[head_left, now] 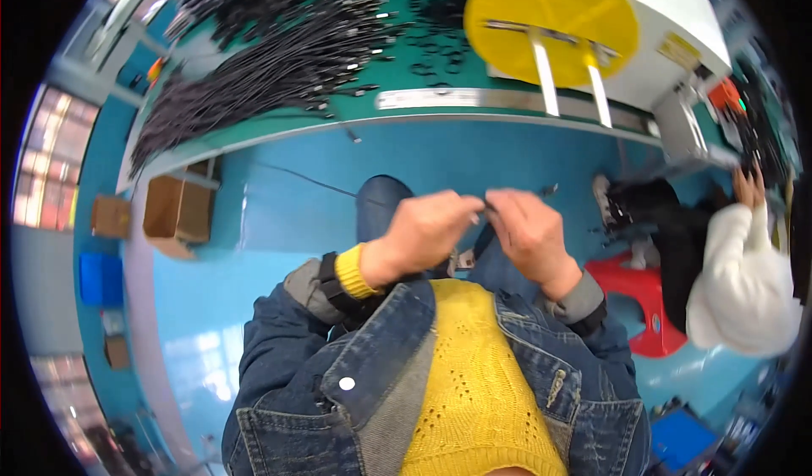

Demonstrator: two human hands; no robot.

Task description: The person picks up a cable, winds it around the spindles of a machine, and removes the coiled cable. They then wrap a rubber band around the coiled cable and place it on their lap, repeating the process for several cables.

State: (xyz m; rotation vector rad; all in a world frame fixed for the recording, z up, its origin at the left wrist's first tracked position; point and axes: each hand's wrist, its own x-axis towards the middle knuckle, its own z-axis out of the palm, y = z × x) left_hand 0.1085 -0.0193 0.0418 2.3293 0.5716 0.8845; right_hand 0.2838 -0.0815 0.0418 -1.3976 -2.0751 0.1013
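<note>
My left hand [430, 229] and my right hand [529, 234] meet in front of my lap, fingertips pinched almost together. Between them is a small dark piece, apparently part of a thin black cable [306, 177], mostly hidden by the fingers. That cable trails off to the left of my left hand. A dark plug end [551, 190] sticks out just beyond my right hand. Farther off, a large bundle of black cables [245, 74] with metal-tipped plugs lies on the green worktable [393, 74].
Small black rings [436, 49] and a white ruler-like strip [431, 98] lie on the table. A yellow disc [550, 11] with white posts stands at its right. An open cardboard box [178, 209] is at left. A co-worker in white [744, 281] sits at right by a red stool [630, 298].
</note>
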